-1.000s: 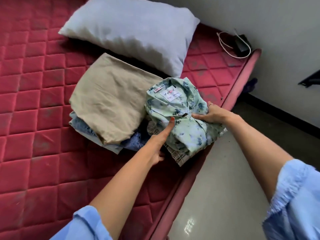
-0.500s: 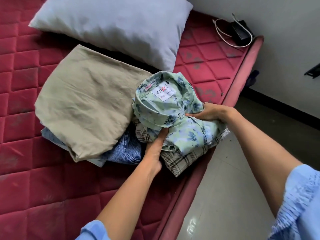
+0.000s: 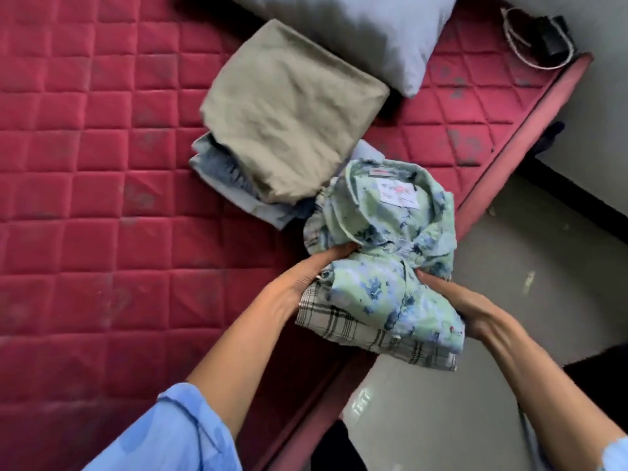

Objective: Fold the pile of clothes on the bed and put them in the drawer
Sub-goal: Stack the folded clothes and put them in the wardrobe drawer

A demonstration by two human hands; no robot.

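Clothes — a folded floral shirt [image 3: 390, 266] atop a checked shirt [image 3: 356, 331] — are clamped between the left hand [image 3: 306, 280] and right hand [image 3: 465, 304], fingers tucked beneath so the folds hold. This bundle overhangs the bed [image 3: 85, 164] edge; a khaki stack [image 3: 289, 110] waits beside it.

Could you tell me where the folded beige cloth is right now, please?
In the head view it lies upper centre on the red mattress: the beige cloth tops folded jeans, beside the pillow.

Left hand [image 3: 306, 280] and right hand [image 3: 465, 300] grip from opposite sides, forearms extended, fingers hidden.
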